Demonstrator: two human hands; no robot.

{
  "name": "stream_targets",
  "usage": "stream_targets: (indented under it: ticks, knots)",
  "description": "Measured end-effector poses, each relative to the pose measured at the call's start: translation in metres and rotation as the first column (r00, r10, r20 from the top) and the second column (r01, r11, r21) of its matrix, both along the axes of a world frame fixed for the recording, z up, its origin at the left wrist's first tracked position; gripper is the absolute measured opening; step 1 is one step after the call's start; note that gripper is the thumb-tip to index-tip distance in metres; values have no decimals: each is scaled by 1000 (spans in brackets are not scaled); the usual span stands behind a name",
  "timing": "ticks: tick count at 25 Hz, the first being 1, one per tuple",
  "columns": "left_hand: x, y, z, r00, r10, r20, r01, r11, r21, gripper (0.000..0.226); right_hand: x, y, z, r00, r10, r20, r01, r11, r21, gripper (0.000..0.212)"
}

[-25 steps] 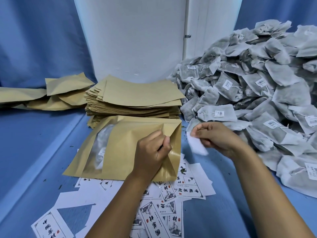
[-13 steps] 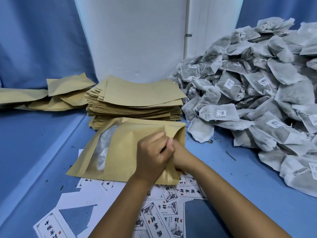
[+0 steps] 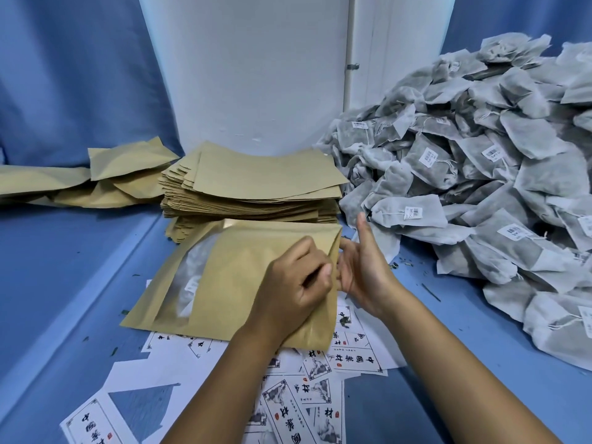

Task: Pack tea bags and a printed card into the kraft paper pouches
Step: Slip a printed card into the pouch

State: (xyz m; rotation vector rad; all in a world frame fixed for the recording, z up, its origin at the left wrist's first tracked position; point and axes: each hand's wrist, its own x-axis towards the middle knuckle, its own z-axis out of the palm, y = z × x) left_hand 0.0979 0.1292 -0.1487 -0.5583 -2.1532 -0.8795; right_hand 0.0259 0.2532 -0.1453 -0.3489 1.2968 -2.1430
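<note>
— While the left hand (image 3: 298, 285) rests on the pouch (image 3: 243, 277), what are its fingers doing?
— They curl over the kraft paper near the right end, thumb and forefinger pinching the upper layer by the mouth. That end faces right and looks slightly parted.
— And the right hand (image 3: 362, 267)?
— It stands just beside the mouth of the pouch, palm turned left, thumb pointing up, fingers straight and loose. Their tips touch or nearly touch the pouch's edge; I cannot tell which. It holds nothing that I can see.
— Where does the pouch lie?
— Flat on the blue table (image 3: 464, 363), partly over the scattered cards (image 3: 355, 357), with its clear window toward the left. Something pale shows through the window, a tea bag with a small label as far as I can make out.
— What is around it?
— Behind it, touching or just beyond its far edge, sits a stack (image 3: 256, 187) of flat pouches. Farther left, a few more pouches (image 3: 105, 177) lie loose against the blue cloth (image 3: 70, 75). On the right a big heap of grey tea bags (image 3: 480, 174) with barcode tags slopes down to the table, its nearest bags just beside the right hand. Green crumbs dot the table near the heap.
— And the cards?
— White, printed with black characters and small pictures, spread under and in front of the pouch, between the two forearms.
</note>
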Motion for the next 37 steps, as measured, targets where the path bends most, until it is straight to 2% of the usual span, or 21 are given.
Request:
stream_targets:
  ticks: [3, 5, 8, 10, 12, 13, 14, 15, 16, 17, 18, 19, 20, 22, 25, 27, 30, 31, 34, 35, 37]
  knots:
    - [4, 9, -4, 979, -47, 198, 92, 970, -224, 27, 1, -2, -9, 982, -179, 68, 170, 978, 120, 43]
    - [7, 17, -4, 982, -32, 186, 100, 925, -367, 29, 2, -2, -9, 973, -223, 53, 218, 972, 81, 23]
    - [8, 23, 1, 994, -46, -101, -11, 865, -502, 25, -4, 7, 6, 974, -208, 85, 222, 953, -205, 17]
    - [7, 22, 4, 960, 7, -279, -144, 868, -475, 21, -13, 15, 11, 945, -230, 233, 304, 879, -367, 20]
    - [3, 17, 3, 936, 218, -275, -288, 924, -250, 13, -21, 21, 10, 878, -212, 430, 418, 777, -470, 24]
    - [1, 14, 1, 921, 350, -170, -363, 930, -53, 12, -23, 23, 9, 843, -191, 503, 464, 732, -499, 24]
    - [0, 12, -2, 891, 454, 5, -448, 878, 169, 21, -22, 24, 8, 814, -166, 557, 496, 699, -516, 24]
    - [-2, 9, -3, 857, 464, 224, -515, 780, 355, 36, -21, 23, 7, 790, -139, 597, 518, 672, -529, 26]
    - [-6, 5, -5, 832, 337, 442, -542, 666, 513, 49, -18, 20, 7, 771, -114, 627, 534, 651, -539, 26]
    - [-9, 3, -6, 824, 86, 560, -516, 521, 680, 54, -17, 16, 5, 757, -104, 646, 545, 646, -535, 26]
    - [-11, 2, -6, 828, -204, 522, -447, 322, 834, 48, -14, 11, 4, 751, -110, 652, 543, 664, -513, 24]
    - [-14, 2, -8, 821, -401, 407, -390, 128, 912, 38, -11, 6, 3, 757, -127, 641, 524, 704, -480, 22]
    - [-14, 1, -10, 818, -477, 322, -345, 40, 938, 30, -8, 0, 1, 775, -149, 615, 494, 749, -442, 19]
    - [-13, 4, -11, 804, -494, 332, -309, 131, 942, 24, -2, -8, -1, 822, -212, 528, 445, 819, -363, 15]
    - [-10, 10, -11, 748, -509, 426, -320, 287, 903, 20, 2, -11, -3, 839, -300, 454, 464, 831, -307, 18]
    - [-7, 11, -8, 777, -493, 393, -266, 309, 913, 22, 0, -8, -2, 817, -332, 472, 503, 811, -299, 19]
    - [-3, 12, -3, 828, -496, 261, -145, 260, 955, 28, -2, -2, 1, 811, -334, 480, 516, 794, -320, 17]
    - [-2, 11, -1, 843, -468, 265, -128, 303, 944, 27, -2, -1, 2, 809, -321, 492, 511, 799, -318, 16]
    - [0, 5, 2, 867, -316, 386, -160, 557, 815, 20, -2, 3, 4, 787, -276, 552, 491, 821, -290, 15]
    - [0, 2, 3, 874, -279, 397, -181, 573, 799, 20, -2, 4, 5, 783, -273, 558, 488, 827, -281, 15]
    - [-1, -3, 3, 889, -161, 429, -291, 526, 799, 17, -1, 3, 4, 796, -323, 512, 489, 841, -231, 12]
